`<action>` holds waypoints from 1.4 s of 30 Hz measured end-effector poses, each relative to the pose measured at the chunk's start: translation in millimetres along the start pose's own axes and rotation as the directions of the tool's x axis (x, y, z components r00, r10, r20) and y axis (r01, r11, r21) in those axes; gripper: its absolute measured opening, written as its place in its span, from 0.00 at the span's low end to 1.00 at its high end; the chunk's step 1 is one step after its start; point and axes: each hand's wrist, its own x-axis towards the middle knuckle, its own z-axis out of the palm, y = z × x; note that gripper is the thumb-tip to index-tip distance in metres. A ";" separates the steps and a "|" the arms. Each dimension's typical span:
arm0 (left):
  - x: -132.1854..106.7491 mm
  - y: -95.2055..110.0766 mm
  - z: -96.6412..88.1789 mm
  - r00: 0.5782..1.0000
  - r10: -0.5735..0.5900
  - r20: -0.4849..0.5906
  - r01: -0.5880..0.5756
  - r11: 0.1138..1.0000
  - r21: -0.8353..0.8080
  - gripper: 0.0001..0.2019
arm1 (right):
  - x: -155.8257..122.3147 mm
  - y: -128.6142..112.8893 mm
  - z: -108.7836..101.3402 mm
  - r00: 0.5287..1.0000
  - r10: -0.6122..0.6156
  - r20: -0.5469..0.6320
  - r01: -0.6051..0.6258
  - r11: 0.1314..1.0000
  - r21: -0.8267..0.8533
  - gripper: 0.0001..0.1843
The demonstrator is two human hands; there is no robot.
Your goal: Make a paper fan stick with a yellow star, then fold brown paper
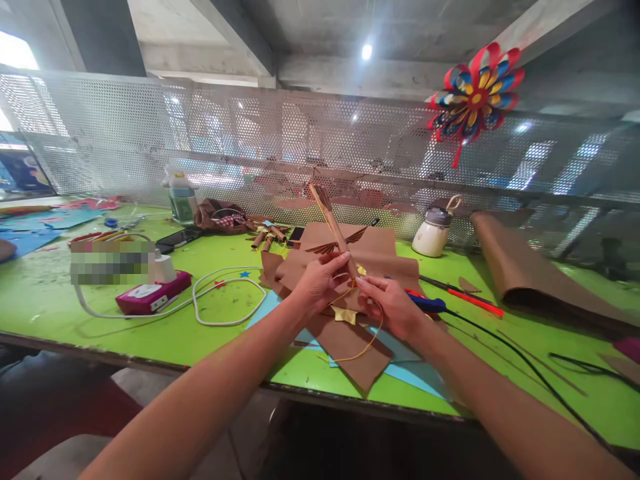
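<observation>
My left hand (pixel 330 277) grips a rolled brown paper figure (pixel 331 220) with a fanned upper end and pleated wing-like pieces on either side. At the figure's lower end my right hand (pixel 387 300) pinches a thin yellow cord (pixel 373 341), which loops down below the fingers. A pale yellow paper star (pixel 345 315) is just beneath the hands. Brown paper sheets (pixel 357 357) lie under them, over light blue paper (pixel 413 379). A blue tool with a black cable, apparently a glue gun (pixel 425 302), lies beside my right hand, partly hidden by it.
On the left are a purple power strip (pixel 155 293) with a white cable (pixel 230 323), a phone (pixel 177 239) and a bottle (pixel 183 200). A white jar (pixel 431 233), an orange-handled tool (pixel 475 302) and a large brown paper roll (pixel 540 267) are right. A perforated metal screen (pixel 280 147) stands behind.
</observation>
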 end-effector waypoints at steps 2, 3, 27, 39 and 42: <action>0.4 -0.3 -1.0 1.000 0.011 -0.004 -0.011 1.000 0.016 0.12 | 0.7 -0.2 -0.4 0.997 -0.033 -0.072 0.030 0.999 -0.040 0.18; 0.5 -0.3 -1.3 1.000 0.015 -0.010 -0.015 1.000 0.023 0.12 | 1.4 -0.1 -1.0 0.993 -0.049 -0.107 0.044 0.998 -0.054 0.18; 2.2 9.5 -4.8 0.997 -0.073 0.003 0.073 0.997 0.002 0.06 | 6.7 6.3 -5.9 0.998 -0.052 -0.026 0.045 0.972 -0.230 0.19; -0.2 6.8 -2.2 0.998 0.035 0.051 -0.043 0.986 0.162 0.13 | 2.4 -9.0 -10.6 0.991 -0.004 -0.134 0.003 1.000 -0.011 0.23; -1.3 3.4 -1.2 0.997 0.068 0.042 -0.076 0.973 0.218 0.14 | 3.1 -9.8 -12.8 0.977 -0.010 -0.214 0.010 1.000 0.000 0.22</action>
